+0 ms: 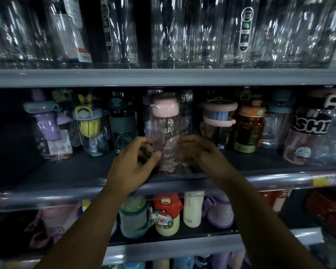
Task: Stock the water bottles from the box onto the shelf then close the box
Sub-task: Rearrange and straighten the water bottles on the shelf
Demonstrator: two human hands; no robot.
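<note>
A clear pink water bottle [168, 136] with a pink lid, wrapped in clear plastic, stands upright near the front of the middle shelf [76, 169]. My left hand [136, 164] curls round its lower left side, thumb against the front. My right hand [196, 150] curls round its lower right side. The box is out of view.
Other bottles line the back of the middle shelf: purple [47, 125], yellow [89, 123], dark teal [122, 121], orange [249, 129]. Clear bottles fill the shelf above. The shelf below holds a red-lidded bottle [166, 214] and a white one [192, 208]. Bare shelf lies left of the pink bottle.
</note>
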